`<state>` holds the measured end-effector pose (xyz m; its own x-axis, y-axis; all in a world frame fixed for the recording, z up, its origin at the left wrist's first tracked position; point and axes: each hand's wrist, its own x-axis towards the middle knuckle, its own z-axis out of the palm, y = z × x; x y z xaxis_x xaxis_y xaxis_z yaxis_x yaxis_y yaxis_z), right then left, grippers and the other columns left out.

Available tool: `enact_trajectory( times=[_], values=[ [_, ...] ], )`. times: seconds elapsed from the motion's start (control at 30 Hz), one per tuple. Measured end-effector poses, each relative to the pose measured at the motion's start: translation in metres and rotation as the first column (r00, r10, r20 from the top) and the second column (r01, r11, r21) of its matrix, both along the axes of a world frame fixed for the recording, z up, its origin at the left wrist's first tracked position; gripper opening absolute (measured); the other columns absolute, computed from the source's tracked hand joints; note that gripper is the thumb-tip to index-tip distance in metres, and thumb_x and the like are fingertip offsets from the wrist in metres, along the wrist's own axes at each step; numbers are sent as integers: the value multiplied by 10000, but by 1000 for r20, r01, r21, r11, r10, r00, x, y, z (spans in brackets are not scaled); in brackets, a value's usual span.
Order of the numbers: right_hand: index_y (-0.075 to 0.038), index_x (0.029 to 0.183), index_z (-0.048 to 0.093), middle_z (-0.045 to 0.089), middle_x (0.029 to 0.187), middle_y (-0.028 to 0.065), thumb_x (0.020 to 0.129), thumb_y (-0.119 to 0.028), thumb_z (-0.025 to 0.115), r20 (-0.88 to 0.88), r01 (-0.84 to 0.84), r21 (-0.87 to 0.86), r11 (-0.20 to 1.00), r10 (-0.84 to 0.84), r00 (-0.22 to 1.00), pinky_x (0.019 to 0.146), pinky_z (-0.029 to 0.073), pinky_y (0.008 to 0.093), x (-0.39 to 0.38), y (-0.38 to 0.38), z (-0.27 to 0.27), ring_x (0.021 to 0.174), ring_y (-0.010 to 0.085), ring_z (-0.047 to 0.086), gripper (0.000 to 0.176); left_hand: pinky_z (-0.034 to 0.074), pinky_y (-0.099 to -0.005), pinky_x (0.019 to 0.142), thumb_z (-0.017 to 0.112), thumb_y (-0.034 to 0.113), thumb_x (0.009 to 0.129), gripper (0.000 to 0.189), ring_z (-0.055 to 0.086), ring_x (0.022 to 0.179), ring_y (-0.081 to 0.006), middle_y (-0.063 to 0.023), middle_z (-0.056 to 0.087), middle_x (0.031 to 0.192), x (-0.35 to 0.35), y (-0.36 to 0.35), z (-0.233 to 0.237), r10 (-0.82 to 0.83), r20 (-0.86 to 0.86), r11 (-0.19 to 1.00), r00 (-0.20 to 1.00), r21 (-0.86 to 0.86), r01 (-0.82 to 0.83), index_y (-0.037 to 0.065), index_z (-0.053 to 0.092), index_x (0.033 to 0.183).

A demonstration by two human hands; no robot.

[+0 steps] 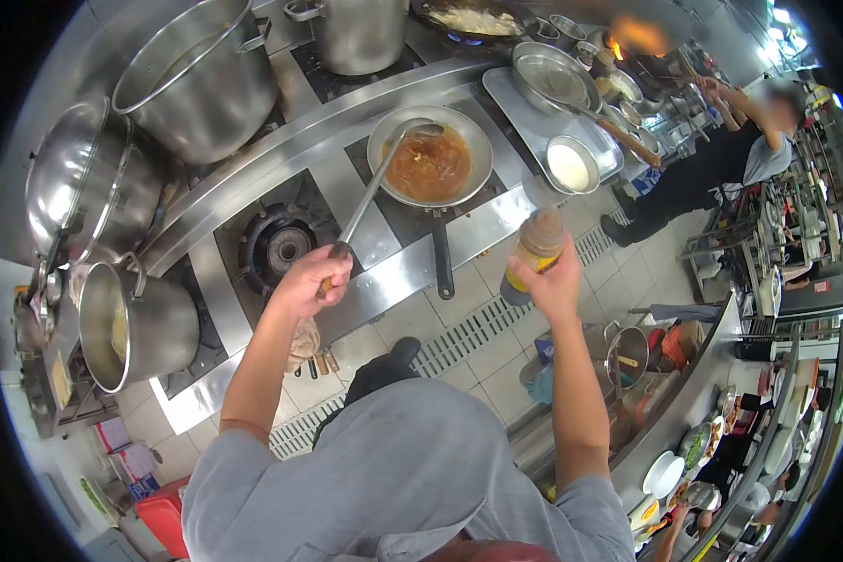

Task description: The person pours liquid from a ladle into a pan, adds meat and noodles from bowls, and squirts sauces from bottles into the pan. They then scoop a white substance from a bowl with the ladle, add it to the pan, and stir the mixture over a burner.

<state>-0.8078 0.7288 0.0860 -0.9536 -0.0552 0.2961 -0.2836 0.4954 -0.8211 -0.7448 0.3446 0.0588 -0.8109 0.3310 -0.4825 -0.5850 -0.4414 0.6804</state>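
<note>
My left hand (314, 283) is wrapped round the handle of a long metal ladle (377, 182). The ladle's bowl rests at the far side of a frying pan (479, 142), in or just over a reddish-brown sauce (431, 170). That pan sits on the stove with its black handle pointing toward me. My right hand (554, 281) grips a bottle (538, 240) with a brownish top, a yellow band and a dark lower part. The bottle is held upright or nearly so, to the right of the pan and apart from it.
Left of the pan is an unlit burner (286, 245). Large steel pots (201, 94) stand behind and at left. A metal tray (525, 112) on the right holds a bowl of white liquid (571, 165). A co-worker (735, 150) stands near flames (639, 37) at far right.
</note>
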Motion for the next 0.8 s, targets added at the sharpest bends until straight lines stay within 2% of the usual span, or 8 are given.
enact_trajectory(
  times=[0.07,0.17,0.2,0.33,0.43,0.57,0.7,0.8],
  values=[
    [16,1204,547,717,1036,135,695,-150,870,15,21,-57,998,-20,1000,882,537,358,18,9,-2,952,218,701,626,309,-227,405,604,169,948,103,440,459,-53,81,482,671,-6,-4,-12,-30,79,929,996,370,-2,95,533,964],
    [13,1203,552,713,1031,115,701,-149,868,63,90,-71,993,-86,994,893,528,347,48,23,-5,959,188,684,615,339,-239,439,502,200,1008,112,469,474,-42,86,505,682,-8,2,-19,-128,202,612,971,787,-83,88,513,1009],
    [12,1201,554,711,1029,109,704,-151,867,82,116,-63,991,-110,991,896,526,343,58,27,-5,961,179,678,610,347,-242,449,485,205,1014,120,476,477,-43,82,511,684,-7,8,-16,-164,232,486,959,865,-127,87,505,1016],
    [7,1163,565,703,1019,99,713,-138,853,106,195,-87,977,-186,977,884,523,336,94,39,-1,936,172,670,553,330,-229,421,485,174,1010,124,453,446,-38,82,508,683,-1,17,-11,-138,201,506,970,856,-105,66,541,990],
    [3,1146,569,699,1031,104,712,-141,853,104,259,-62,964,-252,962,882,521,334,121,55,-7,937,169,666,539,316,-239,401,523,143,984,80,432,420,-59,61,502,670,9,19,-10,-123,131,658,984,753,-18,66,535,1003],
    [0,1163,570,693,1015,86,707,-165,866,77,369,-33,929,-365,928,878,516,335,157,57,-4,926,176,663,568,326,-253,362,598,127,933,143,403,393,-93,22,478,629,24,21,11,-4,59,965,998,262,-12,65,512,1029],
    [3,1185,562,663,1059,77,707,-146,868,62,474,-25,880,-471,880,914,501,334,208,77,-20,958,180,645,587,373,-276,410,620,103,893,158,437,429,-123,-14,491,651,27,21,19,-74,-62,976,995,-212,59,62,495,981],
    [5,1184,563,636,1103,80,699,-113,876,137,564,-165,809,-548,826,931,498,341,244,73,-17,997,182,632,589,391,-262,486,623,92,873,160,518,516,-131,-16,521,695,25,12,-1,-71,-157,944,985,-331,15,52,515,985]
  ],
)
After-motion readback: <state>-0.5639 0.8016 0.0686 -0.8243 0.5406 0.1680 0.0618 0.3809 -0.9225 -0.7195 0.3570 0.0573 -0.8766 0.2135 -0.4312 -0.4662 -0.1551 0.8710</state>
